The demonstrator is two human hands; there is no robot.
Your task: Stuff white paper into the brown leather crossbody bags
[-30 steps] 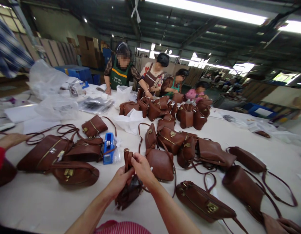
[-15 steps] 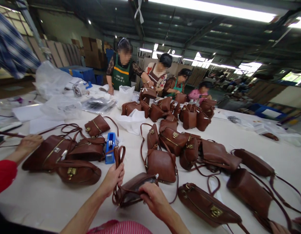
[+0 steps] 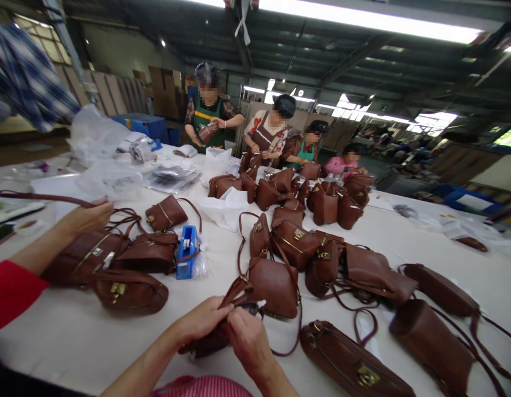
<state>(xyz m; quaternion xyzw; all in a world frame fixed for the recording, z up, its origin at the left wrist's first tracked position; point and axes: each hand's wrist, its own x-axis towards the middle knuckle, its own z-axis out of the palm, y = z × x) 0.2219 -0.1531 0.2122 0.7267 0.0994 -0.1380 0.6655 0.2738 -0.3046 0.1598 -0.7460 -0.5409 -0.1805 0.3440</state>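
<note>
In front of me on the table a brown handbag (image 3: 209,343) lies partly hidden beneath my hands. My left hand (image 3: 203,320) is closed on its folded brown strap (image 3: 241,286), whose loops stick up at the bag's opening. Curled against the bag's edge, my right hand (image 3: 249,335) grips it right beside the left fingertips. A small white tag end shows just past my right fingers. Behind my hands another brown handbag (image 3: 274,286) lies flat with its strap looped round.
A blue tape dispenser (image 3: 187,251) stands left of centre. Finished-looking brown bags (image 3: 358,353) spread to the right. From the left, another person's hand (image 3: 88,215) holds a strap over bags there. Co-workers (image 3: 208,118) handle bags across the table.
My left hand has lowered the upright strap bundle to the bag's opening, and my right hand has closed in beside it. The other person's hand at left has moved rightward with a strap.
</note>
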